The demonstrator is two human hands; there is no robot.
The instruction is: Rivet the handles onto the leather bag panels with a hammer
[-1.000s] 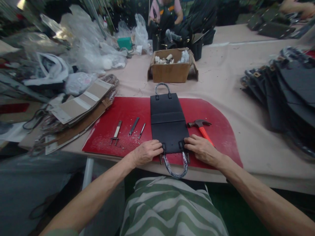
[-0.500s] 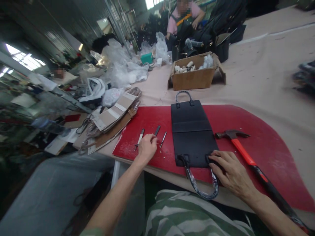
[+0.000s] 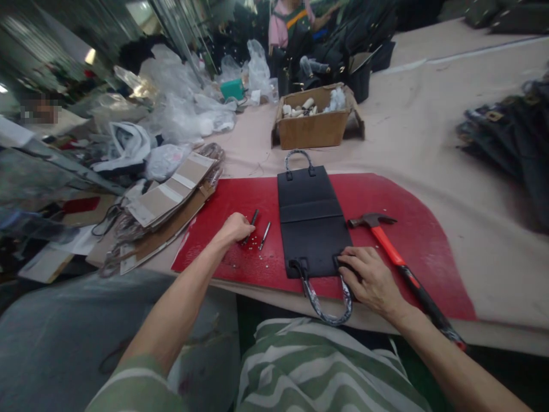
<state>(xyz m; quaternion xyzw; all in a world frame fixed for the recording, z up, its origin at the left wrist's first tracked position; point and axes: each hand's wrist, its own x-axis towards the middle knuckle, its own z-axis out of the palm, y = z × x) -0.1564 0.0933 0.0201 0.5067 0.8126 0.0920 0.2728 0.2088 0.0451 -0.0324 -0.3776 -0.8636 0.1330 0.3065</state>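
Observation:
A black bag panel point(image 3: 315, 229) with a wrapped handle at each end lies on the red board point(image 3: 420, 274). My right hand point(image 3: 369, 277) rests at the panel's near right corner, fingers bent around the base of the near handle point(image 3: 328, 317). On the left of the board my left hand point(image 3: 237, 227) has its fingers pinched on a dark metal rod tool point(image 3: 254, 218). Another slim metal tool point(image 3: 265, 236) lies just right of it, among small bits. Right of the panel is a hammer point(image 3: 388, 245) with a red and black handle.
Behind the board stands a cardboard box point(image 3: 312, 130) of small white pieces. Flattened cardboard point(image 3: 174, 191) and plastic bags point(image 3: 171, 97) are at left. Dark strapped items point(image 3: 510, 129) lie at right. A person in pink point(image 3: 279, 28) is across the table.
The view has shifted right. My left hand has moved onto the dark rod tool, and the light metal tool formerly beside that hand no longer shows. My right hand stays at the panel corner.

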